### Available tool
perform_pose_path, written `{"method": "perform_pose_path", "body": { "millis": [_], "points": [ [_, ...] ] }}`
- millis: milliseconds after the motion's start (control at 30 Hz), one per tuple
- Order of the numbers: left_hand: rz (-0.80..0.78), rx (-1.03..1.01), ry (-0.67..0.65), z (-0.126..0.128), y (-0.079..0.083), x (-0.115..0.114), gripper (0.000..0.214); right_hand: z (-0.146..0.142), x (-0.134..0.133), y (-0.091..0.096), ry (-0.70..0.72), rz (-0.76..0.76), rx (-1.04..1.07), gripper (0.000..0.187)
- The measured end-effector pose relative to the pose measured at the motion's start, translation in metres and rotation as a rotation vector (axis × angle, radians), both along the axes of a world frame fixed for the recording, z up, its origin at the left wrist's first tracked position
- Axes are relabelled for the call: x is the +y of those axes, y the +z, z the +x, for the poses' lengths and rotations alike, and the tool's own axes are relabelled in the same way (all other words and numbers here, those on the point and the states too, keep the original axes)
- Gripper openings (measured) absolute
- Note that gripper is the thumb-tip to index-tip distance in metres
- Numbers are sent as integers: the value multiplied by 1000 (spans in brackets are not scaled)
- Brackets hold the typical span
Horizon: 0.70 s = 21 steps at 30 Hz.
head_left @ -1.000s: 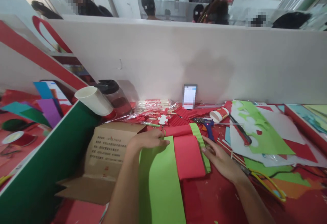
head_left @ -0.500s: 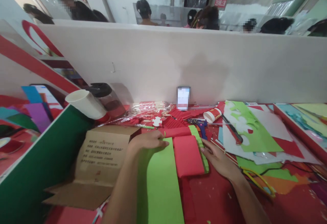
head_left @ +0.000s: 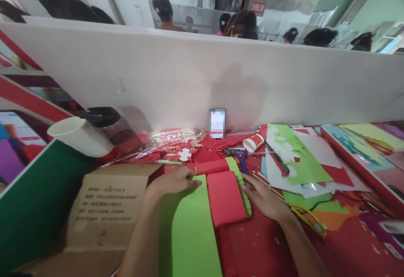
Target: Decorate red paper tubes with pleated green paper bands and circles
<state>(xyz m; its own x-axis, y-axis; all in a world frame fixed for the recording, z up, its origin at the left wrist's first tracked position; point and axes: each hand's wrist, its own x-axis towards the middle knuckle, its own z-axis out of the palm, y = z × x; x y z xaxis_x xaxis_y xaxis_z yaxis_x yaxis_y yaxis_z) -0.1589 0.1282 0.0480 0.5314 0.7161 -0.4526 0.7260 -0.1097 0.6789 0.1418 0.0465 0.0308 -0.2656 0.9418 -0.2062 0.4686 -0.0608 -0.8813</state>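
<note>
A long light-green paper sheet [head_left: 189, 226] runs toward me on the red table. My left hand [head_left: 173, 182] is closed at its top edge, thumb on the sheet, fingers curled by the end of a red paper roll [head_left: 211, 167]. To the right of the sheet lies a flat red block [head_left: 225, 198], which looks paper-covered. A green wavy-edged paper strip [head_left: 232, 164] shows along its far right side. My right hand [head_left: 261, 197] has its thumb and forefinger closed at that strip's edge; the other fingers are partly hidden.
Behind the hands are a blue glue gun [head_left: 241, 157], a paper cup [head_left: 253, 143] and a phone [head_left: 217, 123]. Yellow-handled scissors [head_left: 307, 218] and a black-handled tool [head_left: 277, 159] lie right. Left stand a cardboard box [head_left: 107, 209], white cup [head_left: 80, 136] and green board [head_left: 41, 201].
The view has turned slightly right, so the scene sits further left. Both hands keep nearly the same places on the papers.
</note>
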Motion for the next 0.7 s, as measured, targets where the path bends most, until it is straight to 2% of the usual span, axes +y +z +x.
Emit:
{"method": "perform_pose_path", "body": {
  "millis": [133, 233, 333, 433, 533, 700],
  "points": [
    [4, 3, 16, 0, -4, 1, 40, 21, 3, 11, -119, -4, -79, 52],
    [5, 19, -20, 1, -4, 2, 39, 38, 5, 20, -203, 30, -213, 40],
    [11, 45, -45, 2, -1, 3, 41, 45, 3, 22, -155, 95, -343, 28],
    [48, 68, -27, 3, 3, 4, 43, 44, -1, 17, -93, 106, -394, 22],
    [54, 95, -22, 4, 5, 4, 45, 38, -7, 8, -88, 88, -344, 22],
    [50, 86, -38, 4, 2, 5, 46, 23, -16, -2, -86, -25, -45, 37]
  ]
}}
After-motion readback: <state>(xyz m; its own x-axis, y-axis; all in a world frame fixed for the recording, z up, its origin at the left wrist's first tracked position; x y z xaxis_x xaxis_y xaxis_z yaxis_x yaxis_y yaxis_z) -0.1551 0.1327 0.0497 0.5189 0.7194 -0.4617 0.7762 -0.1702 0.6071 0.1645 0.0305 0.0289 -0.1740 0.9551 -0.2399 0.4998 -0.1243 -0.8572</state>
